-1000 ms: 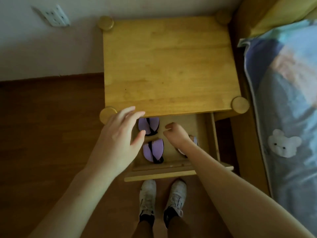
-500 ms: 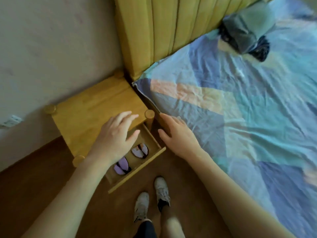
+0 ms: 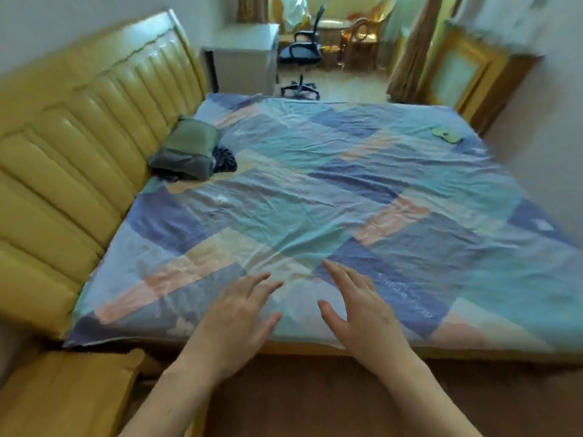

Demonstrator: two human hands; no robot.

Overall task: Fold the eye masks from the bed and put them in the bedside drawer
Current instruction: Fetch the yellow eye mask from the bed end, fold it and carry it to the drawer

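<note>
1. Hands first: left hand (image 3: pixel 235 323) and right hand (image 3: pixel 362 313) both hover over the bed's (image 3: pixel 315 190) near edge, fingers spread, holding nothing.
2. Eye mask (image 3: pixel 447 135), yellowish and blurry, lies at the far right corner.
3. Bedside table (image 3: pixel 63 392) is cut off bottom left, drawer out of view.

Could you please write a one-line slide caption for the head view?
Both open hands, left hand and right hand, hover over the patchwork bed; one green eye mask lies at its far corner.
</note>
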